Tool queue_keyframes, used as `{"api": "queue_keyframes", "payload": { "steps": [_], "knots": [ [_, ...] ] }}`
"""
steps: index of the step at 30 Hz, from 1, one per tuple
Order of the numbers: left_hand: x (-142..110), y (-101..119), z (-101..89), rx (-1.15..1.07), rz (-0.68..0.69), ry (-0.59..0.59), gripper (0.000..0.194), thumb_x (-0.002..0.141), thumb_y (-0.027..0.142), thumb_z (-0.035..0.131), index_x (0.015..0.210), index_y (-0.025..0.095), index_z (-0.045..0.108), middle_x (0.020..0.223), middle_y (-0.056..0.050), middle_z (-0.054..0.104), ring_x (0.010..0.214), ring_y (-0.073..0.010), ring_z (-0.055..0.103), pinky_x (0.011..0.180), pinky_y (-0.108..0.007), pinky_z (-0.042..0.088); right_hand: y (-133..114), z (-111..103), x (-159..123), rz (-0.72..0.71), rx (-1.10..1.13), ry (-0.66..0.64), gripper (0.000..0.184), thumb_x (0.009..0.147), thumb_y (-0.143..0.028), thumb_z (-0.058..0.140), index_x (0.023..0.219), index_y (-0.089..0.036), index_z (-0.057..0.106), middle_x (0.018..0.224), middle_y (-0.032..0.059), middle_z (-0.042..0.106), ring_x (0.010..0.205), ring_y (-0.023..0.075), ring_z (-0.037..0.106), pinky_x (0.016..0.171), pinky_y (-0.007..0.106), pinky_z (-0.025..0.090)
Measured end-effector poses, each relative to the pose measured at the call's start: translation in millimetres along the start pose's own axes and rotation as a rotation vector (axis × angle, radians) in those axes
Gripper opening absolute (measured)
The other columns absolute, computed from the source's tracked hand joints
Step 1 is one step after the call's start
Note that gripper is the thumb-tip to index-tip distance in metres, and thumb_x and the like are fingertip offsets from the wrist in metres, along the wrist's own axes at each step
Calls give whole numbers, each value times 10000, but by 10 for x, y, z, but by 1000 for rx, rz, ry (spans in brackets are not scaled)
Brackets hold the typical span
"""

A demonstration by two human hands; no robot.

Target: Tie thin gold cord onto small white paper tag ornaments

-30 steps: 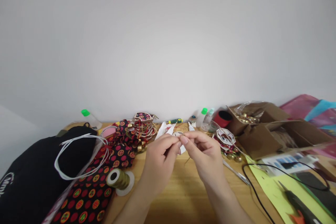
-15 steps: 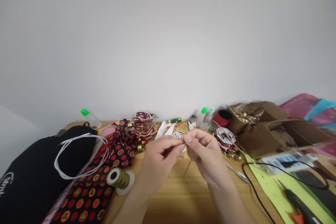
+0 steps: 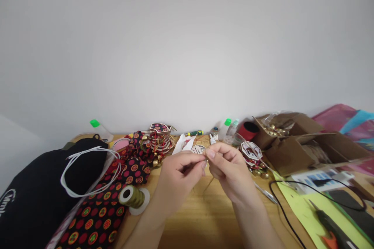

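Over the middle of the wooden table, my left hand and my right hand meet at the fingertips. Both are closed in a pinch on a thin olive-brown cord, whose loose end dangles below the right fingers. The bit between the fingertips is tiny and mostly hidden. Just behind them lies a round white tag with dark markings, beside a white paper packet. Left of my left forearm, a spool of olive thread lies on its side.
Patterned dark fabric, a coiled white cord and a black bag fill the left. Charms with bells are piled behind. To the right are cardboard boxes, tweezers, a black cable and a soldering-iron-like tool.
My fingertips have shifted slightly right, still pinched together, uncovering more of the round tag. More of the cord's loose end shows below my right hand.
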State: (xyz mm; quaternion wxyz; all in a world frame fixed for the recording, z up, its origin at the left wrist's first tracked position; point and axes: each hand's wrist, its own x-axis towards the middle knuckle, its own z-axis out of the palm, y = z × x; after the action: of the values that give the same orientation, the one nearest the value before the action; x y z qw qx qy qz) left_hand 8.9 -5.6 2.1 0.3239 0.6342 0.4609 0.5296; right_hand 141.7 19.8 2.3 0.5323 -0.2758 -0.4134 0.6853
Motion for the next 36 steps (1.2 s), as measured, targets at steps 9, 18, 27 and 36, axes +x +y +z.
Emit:
{"api": "queue_keyframes", "payload": {
  "steps": [9,18,27,36],
  "knots": [
    [14,17,1,-30,-19,15,183,774,123,595,627,136,704,553,-12,652,504,-103,544,494,-189,414,-10,1,17,12,-6,-7,259,696,-354,799,627,-155,647,407,-101,350,372,28,152,365,195,97],
    [-4,4,-4,-17,-54,15,180,773,143,605,633,141,717,562,-20,675,512,-117,566,501,-202,428,-4,-1,11,12,-17,1,242,693,-351,800,624,-163,666,402,-105,322,375,33,146,369,199,105],
    [25,-5,-19,-113,-115,72,164,755,158,617,631,149,724,541,-16,676,494,-114,554,482,-202,434,3,-22,13,-91,-114,51,226,708,-399,791,693,-175,765,425,-63,423,396,40,266,385,182,197],
    [40,-31,-71,-162,-177,44,204,751,190,638,558,144,685,511,-18,636,478,-111,523,469,-218,400,72,-43,32,-302,-330,38,132,682,-175,799,761,-280,806,678,24,724,591,148,622,526,262,511]
  ]
}}
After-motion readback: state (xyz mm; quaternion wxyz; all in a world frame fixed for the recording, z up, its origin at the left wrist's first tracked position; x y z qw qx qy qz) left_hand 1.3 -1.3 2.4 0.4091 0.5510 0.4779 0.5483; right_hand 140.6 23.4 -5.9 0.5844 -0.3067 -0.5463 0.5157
